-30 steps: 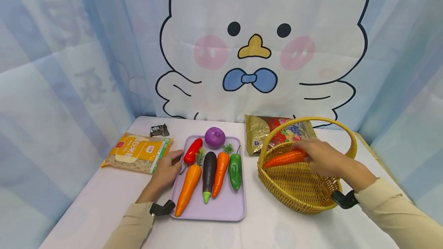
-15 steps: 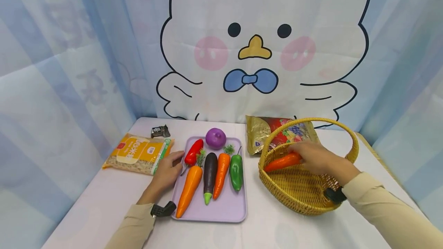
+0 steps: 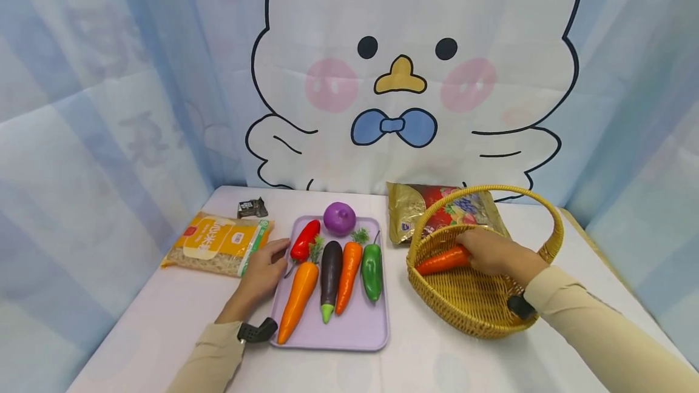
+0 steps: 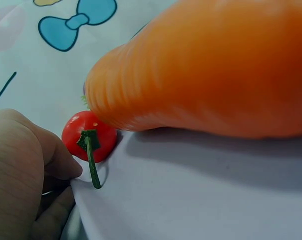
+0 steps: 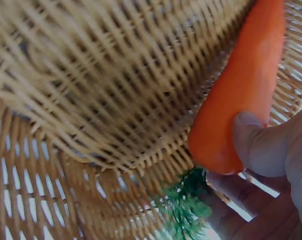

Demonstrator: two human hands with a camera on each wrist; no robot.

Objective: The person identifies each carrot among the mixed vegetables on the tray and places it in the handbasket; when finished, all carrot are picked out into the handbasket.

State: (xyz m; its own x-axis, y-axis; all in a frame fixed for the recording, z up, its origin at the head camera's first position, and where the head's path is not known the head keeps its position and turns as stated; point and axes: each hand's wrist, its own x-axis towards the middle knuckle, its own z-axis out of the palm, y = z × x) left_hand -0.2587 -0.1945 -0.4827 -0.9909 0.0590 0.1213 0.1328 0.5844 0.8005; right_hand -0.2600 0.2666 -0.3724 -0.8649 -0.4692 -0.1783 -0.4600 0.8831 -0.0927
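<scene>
Lower than in the earlier frame: right hand and carrot, the latter inside the basket. Right grip is clamped round the carrot's thick end. Step in hand appears to be placement; next move likely calls for release against the basket floor. Carrot looks glossy, orange-red, tapered, green-tufted. Left of basket, left hand touches tray; its grip cannot be determined. Behind basket: gold bag.

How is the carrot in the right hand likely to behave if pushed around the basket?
The carrot is probably stiff: it lies straight, without sagging, in the right hand. Its smooth, shiny skin may slip a little. Round and tapered, it would likely roll in a curve, though the basket wall should stop it.
</scene>
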